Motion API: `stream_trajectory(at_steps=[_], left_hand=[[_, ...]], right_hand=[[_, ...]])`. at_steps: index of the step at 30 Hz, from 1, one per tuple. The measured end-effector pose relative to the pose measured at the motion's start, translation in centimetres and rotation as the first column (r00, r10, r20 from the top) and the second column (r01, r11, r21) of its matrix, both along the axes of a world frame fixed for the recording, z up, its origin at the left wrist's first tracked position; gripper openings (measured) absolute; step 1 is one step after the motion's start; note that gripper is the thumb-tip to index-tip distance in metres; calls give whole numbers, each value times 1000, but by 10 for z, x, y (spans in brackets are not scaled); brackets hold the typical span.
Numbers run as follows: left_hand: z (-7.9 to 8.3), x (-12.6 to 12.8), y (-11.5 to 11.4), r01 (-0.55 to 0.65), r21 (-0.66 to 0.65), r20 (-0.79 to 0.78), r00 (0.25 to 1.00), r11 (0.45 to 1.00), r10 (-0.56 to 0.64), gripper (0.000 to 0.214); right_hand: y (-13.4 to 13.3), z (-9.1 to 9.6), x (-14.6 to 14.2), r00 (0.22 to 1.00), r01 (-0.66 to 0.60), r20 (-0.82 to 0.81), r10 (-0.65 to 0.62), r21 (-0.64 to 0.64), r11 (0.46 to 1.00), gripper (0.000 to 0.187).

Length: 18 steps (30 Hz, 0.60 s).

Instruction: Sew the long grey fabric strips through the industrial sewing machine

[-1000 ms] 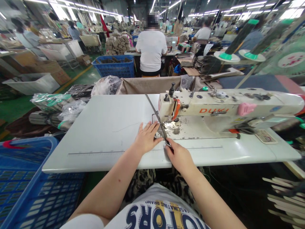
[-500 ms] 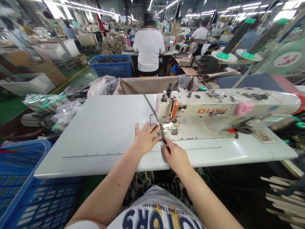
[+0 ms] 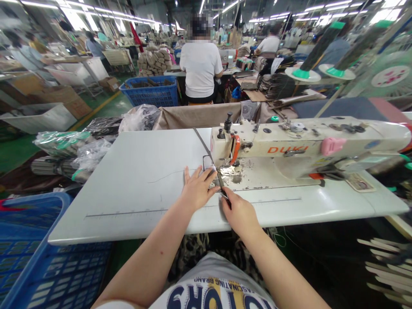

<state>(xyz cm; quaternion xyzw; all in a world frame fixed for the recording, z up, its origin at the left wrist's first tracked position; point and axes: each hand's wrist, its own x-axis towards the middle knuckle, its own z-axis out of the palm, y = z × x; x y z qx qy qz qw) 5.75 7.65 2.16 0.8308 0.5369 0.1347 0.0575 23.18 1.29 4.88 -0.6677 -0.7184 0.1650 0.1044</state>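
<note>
A narrow dark fabric strip runs from the back edge of the table, past the needle area of a white sewing machine, towards me. My right hand is closed around its near end; a small metal edge shows at the fingertips, too little to name. Flat on the table, fingers spread, my left hand lies just left of the strip, fingertips close to the presser foot and a small metal plate. What is under those fingers is hidden.
The white sewing table carries a printed ruler line and a loose thread. A blue plastic basket stands at the left. Plastic-wrapped bundles lie beyond it. Thread cones rise behind the machine. A person in white sits ahead.
The view has shifted slightly. Both hands and the strip keep nearly the same place at the machine.
</note>
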Motion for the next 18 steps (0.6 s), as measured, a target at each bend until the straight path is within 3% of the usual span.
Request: stream_trajectory(at_steps=[11,18], left_hand=[[-8,-3,2,17,15,-59,998,1000,-16,58],[-12,-4,0,17,45,-54,998,999,-15,61]], right_hand=[[-12,2,3,977,-91,193,88,5,996,52],[-13,2,4,978,-86,191,84,5,996,49]])
